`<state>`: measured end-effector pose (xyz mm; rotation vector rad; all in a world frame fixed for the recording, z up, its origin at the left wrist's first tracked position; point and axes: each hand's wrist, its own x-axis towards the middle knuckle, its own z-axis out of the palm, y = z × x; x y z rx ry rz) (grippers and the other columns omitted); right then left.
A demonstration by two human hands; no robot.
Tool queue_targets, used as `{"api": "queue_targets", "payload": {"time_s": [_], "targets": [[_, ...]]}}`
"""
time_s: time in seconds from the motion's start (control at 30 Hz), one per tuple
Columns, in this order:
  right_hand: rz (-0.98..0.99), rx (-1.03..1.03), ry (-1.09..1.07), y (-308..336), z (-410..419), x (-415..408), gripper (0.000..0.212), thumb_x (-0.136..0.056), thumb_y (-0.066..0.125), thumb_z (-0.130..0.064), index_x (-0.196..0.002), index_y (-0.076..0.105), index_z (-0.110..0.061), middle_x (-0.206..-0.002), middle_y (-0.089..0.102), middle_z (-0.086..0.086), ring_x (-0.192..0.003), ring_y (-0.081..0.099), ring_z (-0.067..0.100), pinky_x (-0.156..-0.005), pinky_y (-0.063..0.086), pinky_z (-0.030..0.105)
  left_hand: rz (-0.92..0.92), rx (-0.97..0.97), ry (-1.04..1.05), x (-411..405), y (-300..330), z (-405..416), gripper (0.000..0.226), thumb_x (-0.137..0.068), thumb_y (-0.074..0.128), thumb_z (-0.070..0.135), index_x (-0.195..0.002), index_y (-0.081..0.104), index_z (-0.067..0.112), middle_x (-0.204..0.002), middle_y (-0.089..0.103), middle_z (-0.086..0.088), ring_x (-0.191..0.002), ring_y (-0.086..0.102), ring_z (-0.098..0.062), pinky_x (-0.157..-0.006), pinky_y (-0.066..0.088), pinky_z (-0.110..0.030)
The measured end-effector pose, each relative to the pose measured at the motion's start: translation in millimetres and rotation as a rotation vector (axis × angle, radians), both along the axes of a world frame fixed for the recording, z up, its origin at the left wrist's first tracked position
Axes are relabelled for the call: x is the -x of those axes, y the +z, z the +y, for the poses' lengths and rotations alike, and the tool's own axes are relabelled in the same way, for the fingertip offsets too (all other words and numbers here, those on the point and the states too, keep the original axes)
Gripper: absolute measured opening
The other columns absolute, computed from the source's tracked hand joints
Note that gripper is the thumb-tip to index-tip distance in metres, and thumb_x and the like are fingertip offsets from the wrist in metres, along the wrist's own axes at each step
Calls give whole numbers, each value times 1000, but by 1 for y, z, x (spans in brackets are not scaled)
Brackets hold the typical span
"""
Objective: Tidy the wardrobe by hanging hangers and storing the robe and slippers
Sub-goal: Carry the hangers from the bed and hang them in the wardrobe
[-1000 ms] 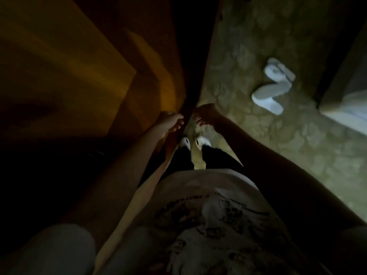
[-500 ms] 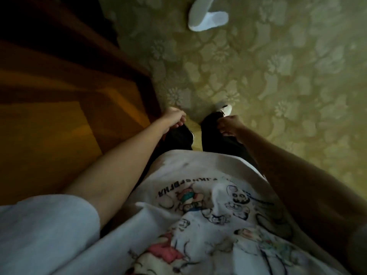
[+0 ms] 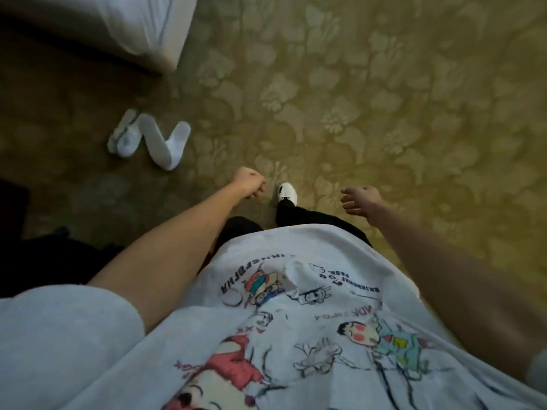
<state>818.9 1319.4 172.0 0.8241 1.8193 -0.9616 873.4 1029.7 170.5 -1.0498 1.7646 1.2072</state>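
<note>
Looking straight down over a white cartoon-printed T-shirt (image 3: 296, 335) at a patterned yellow-green carpet (image 3: 384, 99).

Left hand (image 3: 248, 186) — curled into a loose fist, nothing in it, hanging over the carpet just beside the white shoe (image 3: 287, 192).

Right hand (image 3: 359, 199) — fingers spread and relaxed, palm down, empty, on the other side of that shoe and apart from it.

Slippers (image 3: 148, 139) — white pair lying on the carpet to the upper left, well apart from both hands. One lies flat with its sole edge showing; the other is bent up and leans against it, the two touching.

Bedding (image 3: 133, 22) — white, with a thin blue line, its corner filling the top left; near the slippers but not touching them.

Black trousers (image 3: 310, 218) show between the shirt hem and the shoe. Dark shapes at the left edge are too dim to identify.
</note>
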Motion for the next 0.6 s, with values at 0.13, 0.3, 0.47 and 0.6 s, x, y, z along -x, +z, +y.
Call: {"api": "queue_targets", "payload": {"time_s": [0.13, 0.3, 0.47, 0.6], "targets": [[9, 2, -42, 3, -5, 50, 27, -98, 58, -15, -117, 66, 2, -87, 66, 10, -62, 61, 18, -52, 54, 25, 44, 36, -137, 74, 12, -6, 17, -100, 54, 10, -99, 70, 5, -82, 68, -10, -57, 57, -15, -48, 44, -23], [69, 114, 102, 12, -83, 146, 24, -99, 54, -12, -116, 64, 3, -82, 62, 10, -60, 55, 16, -53, 47, 26, 55, 75, -157, 137, 17, -39, 18, -101, 54, 14, -100, 71, 8, -86, 70, -6, -65, 61, -16, -56, 47, -24], [147, 247, 306, 24, -172, 264, 21, -98, 58, -18, -108, 67, -3, -81, 66, 5, -67, 62, 15, -63, 55, 27, -35, 93, -6, 188, 1, -88, 17, -99, 56, 15, -95, 71, 8, -83, 68, -5, -60, 55, -14, -53, 41, -25], [154, 220, 445, 23, -220, 365, 21, -98, 58, -21, -106, 68, -3, -83, 69, 6, -65, 62, 15, -61, 54, 28, -92, 79, 128, 254, -6, -122, 17, -98, 57, 14, -87, 68, 7, -80, 67, -7, -55, 52, -16, -50, 36, -24]]}}
